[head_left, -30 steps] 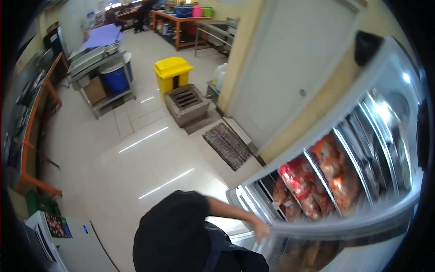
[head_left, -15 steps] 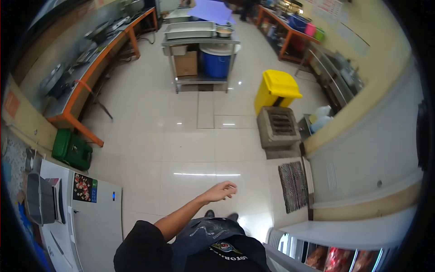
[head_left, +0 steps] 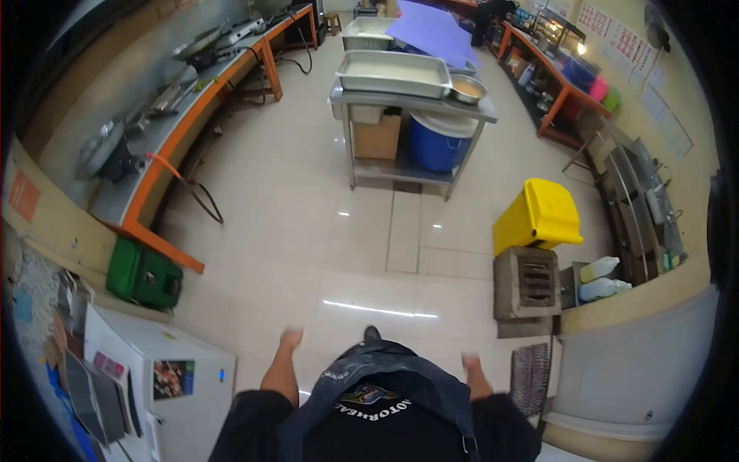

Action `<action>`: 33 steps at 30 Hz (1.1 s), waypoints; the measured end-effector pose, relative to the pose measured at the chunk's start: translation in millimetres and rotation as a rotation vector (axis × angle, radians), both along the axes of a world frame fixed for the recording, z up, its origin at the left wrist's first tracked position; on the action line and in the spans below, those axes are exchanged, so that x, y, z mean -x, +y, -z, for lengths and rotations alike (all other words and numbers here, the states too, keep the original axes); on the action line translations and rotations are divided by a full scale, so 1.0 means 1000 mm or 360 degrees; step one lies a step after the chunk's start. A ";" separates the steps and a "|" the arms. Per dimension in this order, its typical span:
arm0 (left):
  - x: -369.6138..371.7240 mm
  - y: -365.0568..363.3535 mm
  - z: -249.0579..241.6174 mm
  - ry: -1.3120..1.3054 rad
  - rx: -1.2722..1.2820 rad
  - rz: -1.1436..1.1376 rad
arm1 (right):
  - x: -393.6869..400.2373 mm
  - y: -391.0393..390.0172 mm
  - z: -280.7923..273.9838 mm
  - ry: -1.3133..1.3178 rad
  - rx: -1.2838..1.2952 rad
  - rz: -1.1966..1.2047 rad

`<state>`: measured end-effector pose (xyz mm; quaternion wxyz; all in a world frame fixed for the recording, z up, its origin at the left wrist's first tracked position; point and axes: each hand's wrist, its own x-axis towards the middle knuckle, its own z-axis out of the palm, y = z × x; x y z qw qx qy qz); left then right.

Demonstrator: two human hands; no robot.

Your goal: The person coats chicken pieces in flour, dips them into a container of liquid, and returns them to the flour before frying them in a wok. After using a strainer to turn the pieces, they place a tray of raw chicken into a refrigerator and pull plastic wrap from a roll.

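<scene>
My left hand (head_left: 291, 339) hangs in front of me over the tiled floor, touching nothing that I can see. Motion blurs its fingers. On the other side my right hand (head_left: 470, 361) is low and also smeared, its fingers not readable. Between them are the dark apron (head_left: 392, 360) over my black shirt and the tip of one shoe (head_left: 372, 333). The white freezer (head_left: 192, 400) is nearest to my left hand, some distance off. A woven mat (head_left: 530, 379) lies on the floor to the right of my right hand.
Ahead stands a steel table (head_left: 416, 102) with a tray (head_left: 392, 73), a bowl (head_left: 467, 88) and a blue drum (head_left: 439, 142). A yellow bin (head_left: 539, 215) and a block with slots (head_left: 527, 285) stand right. Left are a long orange-framed counter (head_left: 146, 192) and a green container (head_left: 144, 273).
I have moved forward, so the steel table looks nearer. My left arm has swung down to the left; my right hand has come into view. The lit cabinet with packs has left the view.
</scene>
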<state>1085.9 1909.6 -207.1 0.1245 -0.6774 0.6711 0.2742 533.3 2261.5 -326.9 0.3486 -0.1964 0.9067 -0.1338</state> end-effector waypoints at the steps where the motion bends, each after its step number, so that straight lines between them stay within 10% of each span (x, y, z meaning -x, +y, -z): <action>1: -0.036 -0.003 -0.012 0.0006 -0.0854 -0.0151 | 0.008 -0.142 -0.071 0.0137 -0.0203 -0.0758; 2: -0.058 0.009 -0.022 -0.0188 -0.0900 0.0460 | -0.006 -0.247 -0.099 0.0441 0.0399 -0.0631; 5: -0.164 0.075 -0.044 0.0503 -0.0133 -0.0159 | -0.058 -0.525 -0.287 0.0061 0.1030 -0.0767; 6: -0.174 0.070 -0.063 0.0285 0.0002 0.0652 | -0.069 -0.592 -0.319 0.0104 0.1355 -0.1022; 7: -0.166 0.052 -0.074 0.0198 -0.0078 0.0715 | -0.085 -0.642 -0.373 0.0041 0.1417 -0.1170; 11: -0.093 -0.119 -0.029 0.0173 -0.0328 -0.0101 | -0.100 -0.775 -0.458 0.0001 0.1662 -0.1437; 16: 0.038 -0.465 -0.027 0.0614 0.0113 -0.0354 | -0.058 -0.845 -0.449 0.0128 0.1651 -0.1200; 19: 0.154 -0.682 -0.100 0.1244 0.0840 -0.0124 | -0.014 -0.841 -0.440 0.0112 0.1595 -0.0364; 24: 0.335 -0.911 -0.342 0.2085 0.0664 0.0190 | 0.053 -0.834 -0.371 0.0649 0.1714 0.1078; 33: 0.552 -1.137 -0.458 0.2716 -0.0403 0.0526 | 0.097 -1.084 -0.446 0.0502 0.2402 0.1513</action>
